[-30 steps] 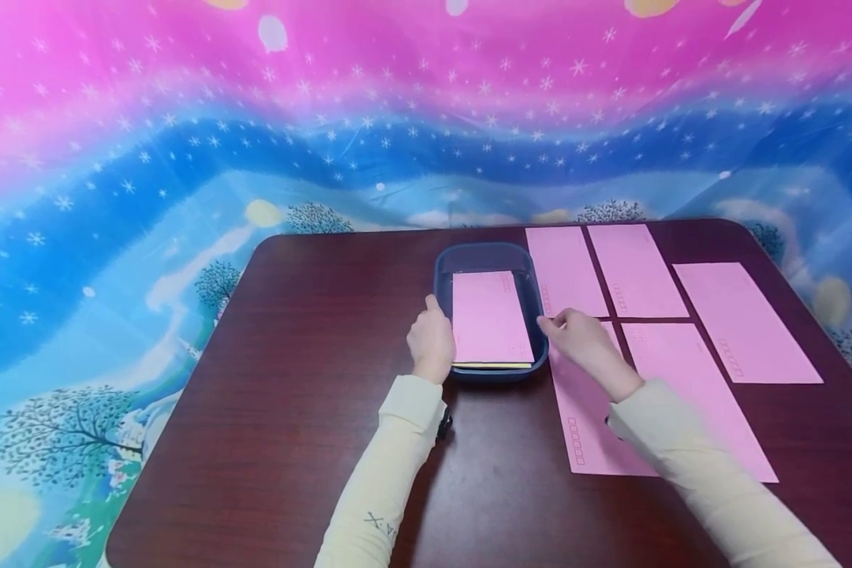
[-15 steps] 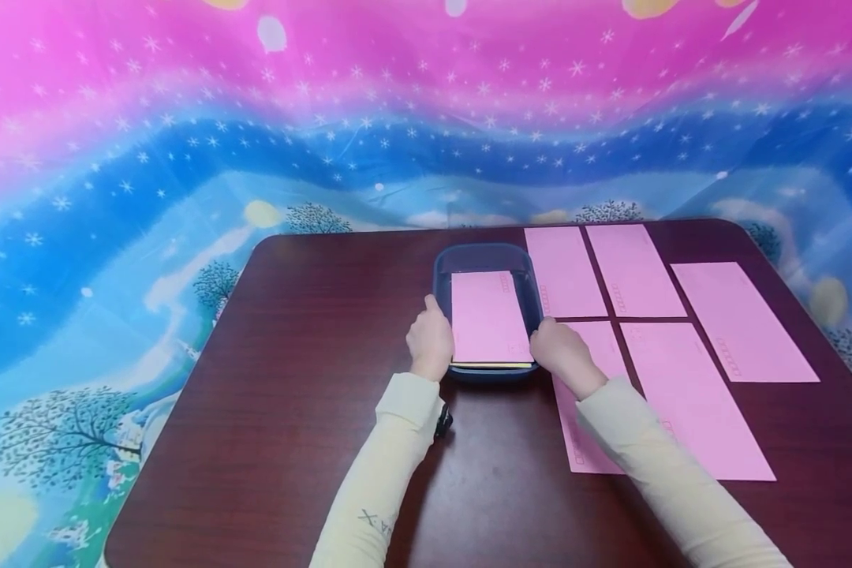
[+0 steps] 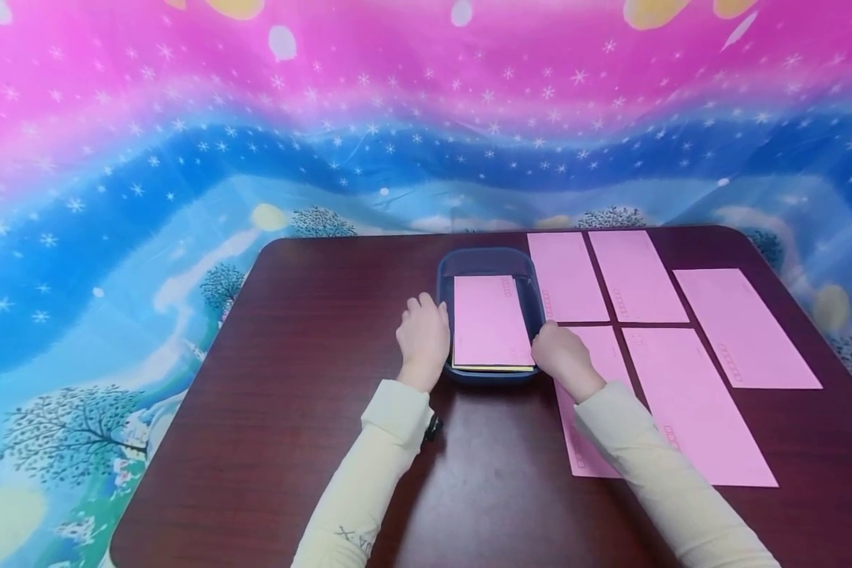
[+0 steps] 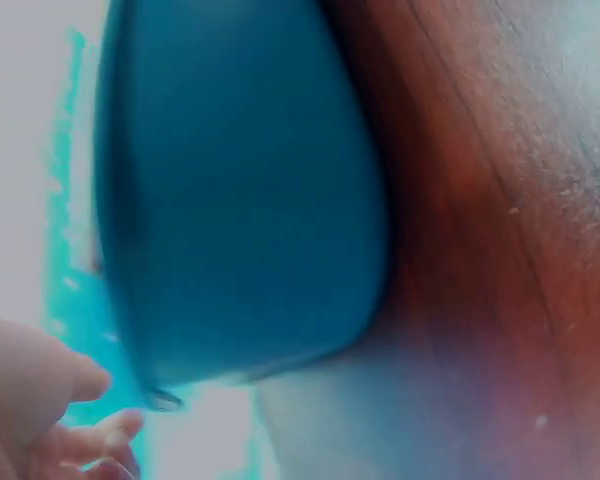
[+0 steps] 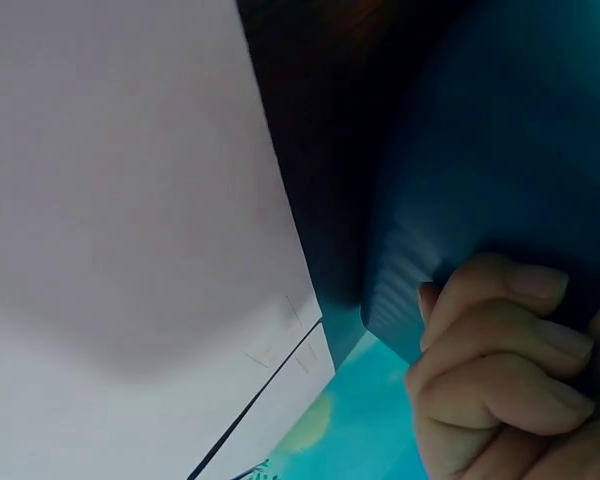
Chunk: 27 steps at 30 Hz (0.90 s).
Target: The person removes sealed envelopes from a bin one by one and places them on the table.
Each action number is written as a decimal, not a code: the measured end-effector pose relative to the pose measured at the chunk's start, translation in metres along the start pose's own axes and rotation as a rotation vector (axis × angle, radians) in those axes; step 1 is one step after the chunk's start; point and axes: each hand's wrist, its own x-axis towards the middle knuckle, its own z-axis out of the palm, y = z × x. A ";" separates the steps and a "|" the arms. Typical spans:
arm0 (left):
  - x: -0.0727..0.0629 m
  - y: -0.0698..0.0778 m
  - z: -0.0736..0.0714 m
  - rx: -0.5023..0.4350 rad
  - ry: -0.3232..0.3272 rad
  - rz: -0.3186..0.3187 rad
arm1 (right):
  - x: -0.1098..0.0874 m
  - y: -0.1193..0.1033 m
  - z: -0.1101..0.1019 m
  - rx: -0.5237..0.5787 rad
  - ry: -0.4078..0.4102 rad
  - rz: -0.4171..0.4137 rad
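The right grip [image 3: 564,355] grasps the right side of a dark-blue, round-cornered plastic tray [image 3: 493,377]; the left grip [image 3: 424,335], fingers loose, is just beside its left wall. Between both grips, it looks light, stiff, slightly slippery; opposite rims should hold best, kept level beneath the pink paper envelope [image 3: 490,319].

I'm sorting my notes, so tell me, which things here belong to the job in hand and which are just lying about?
Part of the job:
blue bin, between the left hand and right hand
pink envelope inside it
probably the five matching envelopes laid out alongside

Apparently just surroundings:
table underneath
patterned cloth behind
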 end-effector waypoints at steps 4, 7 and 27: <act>-0.020 0.005 -0.009 0.132 0.007 0.098 | 0.000 0.000 -0.001 0.005 -0.005 0.018; -0.034 0.009 -0.012 0.212 -0.072 0.127 | -0.001 0.001 -0.001 0.001 -0.002 0.020; -0.046 0.001 -0.015 -0.293 -0.034 0.044 | -0.004 -0.004 0.002 0.018 0.007 0.018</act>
